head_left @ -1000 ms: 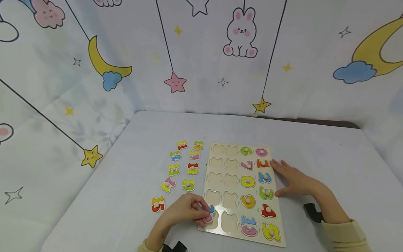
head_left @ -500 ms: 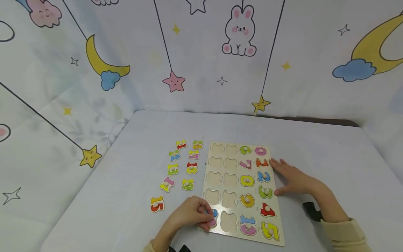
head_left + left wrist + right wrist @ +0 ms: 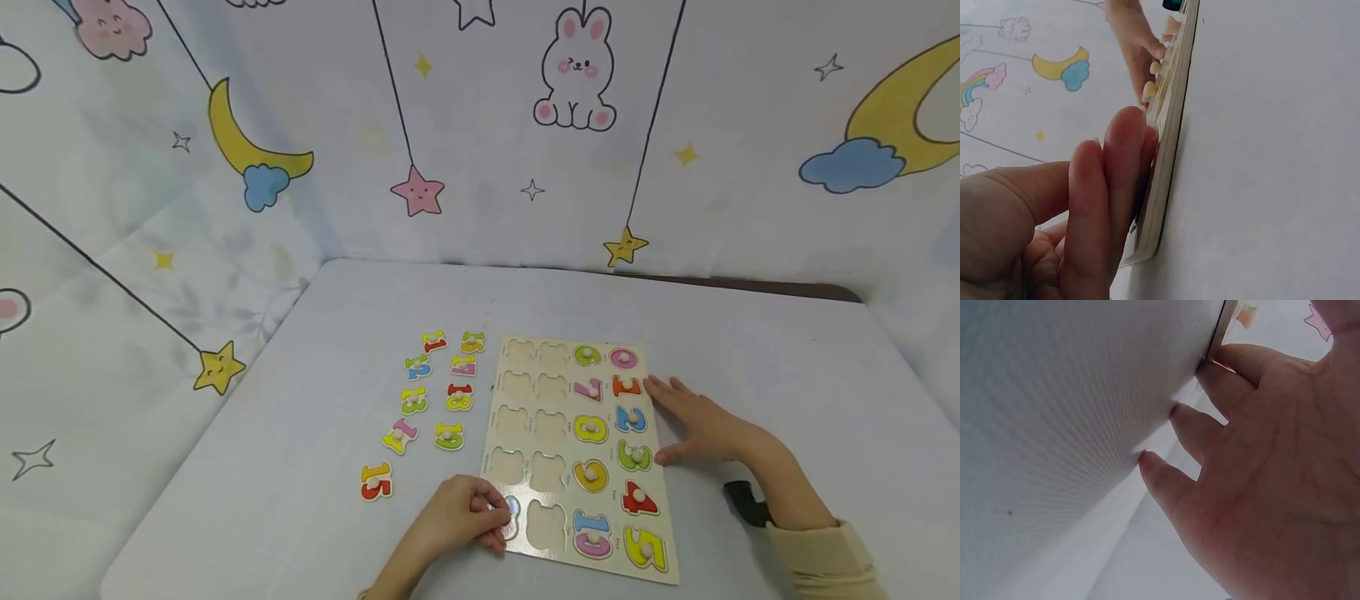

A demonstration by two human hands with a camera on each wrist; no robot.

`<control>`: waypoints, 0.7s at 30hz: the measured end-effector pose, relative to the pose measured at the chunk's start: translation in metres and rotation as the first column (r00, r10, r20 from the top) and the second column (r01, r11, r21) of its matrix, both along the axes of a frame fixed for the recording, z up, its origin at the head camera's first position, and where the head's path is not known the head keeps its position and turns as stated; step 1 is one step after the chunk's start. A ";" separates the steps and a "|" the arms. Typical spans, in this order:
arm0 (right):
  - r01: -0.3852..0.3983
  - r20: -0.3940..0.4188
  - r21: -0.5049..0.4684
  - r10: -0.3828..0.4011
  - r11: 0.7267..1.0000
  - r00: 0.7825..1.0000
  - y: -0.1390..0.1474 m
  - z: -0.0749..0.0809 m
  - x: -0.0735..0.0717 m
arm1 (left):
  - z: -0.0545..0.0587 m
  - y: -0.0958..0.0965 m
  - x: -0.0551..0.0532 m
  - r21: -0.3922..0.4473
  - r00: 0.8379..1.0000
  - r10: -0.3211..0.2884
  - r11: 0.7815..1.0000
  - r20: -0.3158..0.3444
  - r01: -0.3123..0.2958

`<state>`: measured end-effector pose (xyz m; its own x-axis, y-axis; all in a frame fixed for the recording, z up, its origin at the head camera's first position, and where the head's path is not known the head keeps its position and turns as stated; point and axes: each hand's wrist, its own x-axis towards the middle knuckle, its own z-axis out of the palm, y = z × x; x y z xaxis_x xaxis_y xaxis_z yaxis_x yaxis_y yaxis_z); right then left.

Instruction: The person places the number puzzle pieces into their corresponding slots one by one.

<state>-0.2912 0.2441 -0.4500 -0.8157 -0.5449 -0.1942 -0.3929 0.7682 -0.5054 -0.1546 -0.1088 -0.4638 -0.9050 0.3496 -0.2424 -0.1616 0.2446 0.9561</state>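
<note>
In the head view my left hand [image 3: 463, 512] pinches a blue and pink number piece [image 3: 513, 521] at the bottom-left recess of the wooden number puzzle board [image 3: 617, 565]. Its fingers cover the left part of that piece, and which number it bears cannot be read. In the left wrist view the fingers of my left hand [image 3: 1088, 212] are held close together beside the board's edge [image 3: 1169, 169] and hide the piece. Spread out with fairly straight fingers, my right hand [image 3: 705, 429] touches the board's right edge. In the right wrist view the right hand [image 3: 1266, 469] has fingertips on the white cloth.
Left of the board lie several knobbed number pieces, among them the 15 [image 3: 377, 482], 19 [image 3: 449, 436] and 11 [image 3: 433, 340]. Pieces 0 to 10 fill the board's two right columns. A printed curtain [image 3: 480, 225] stands behind the white table [image 3: 300, 467].
The blue and pink piece has gone from tilted in my left fingers to lying flatter at the bottom-left recess. My left hand shifted slightly right; my right hand stays at the board's edge.
</note>
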 end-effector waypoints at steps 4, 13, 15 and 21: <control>-0.008 0.005 -0.012 0.008 1.000 1.000 0.001 0.001 0.001 | 0.004 -0.013 -0.007 0.045 1.000 -0.001 0.999 0.000 0.001; -0.009 0.005 -0.019 0.010 1.000 1.000 0.001 0.002 0.000 | 0.009 -0.057 -0.049 -0.079 0.957 0.273 0.957 -0.098 -0.281; -0.010 0.009 -0.022 0.011 1.000 1.000 0.001 0.001 0.000 | 0.005 -0.058 -0.053 -0.079 0.959 0.272 0.957 -0.072 -0.278; -0.012 0.003 -0.025 0.012 1.000 1.000 0.000 0.001 0.000 | 0.002 -0.057 -0.057 -0.064 0.956 0.291 0.954 -0.031 -0.292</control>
<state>-0.2915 0.2445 -0.4493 -0.8087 -0.5591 -0.1825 -0.4002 0.7506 -0.5258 -0.2120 -0.1657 -0.4615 -0.9702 0.0533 -0.2365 -0.2159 0.2534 0.9430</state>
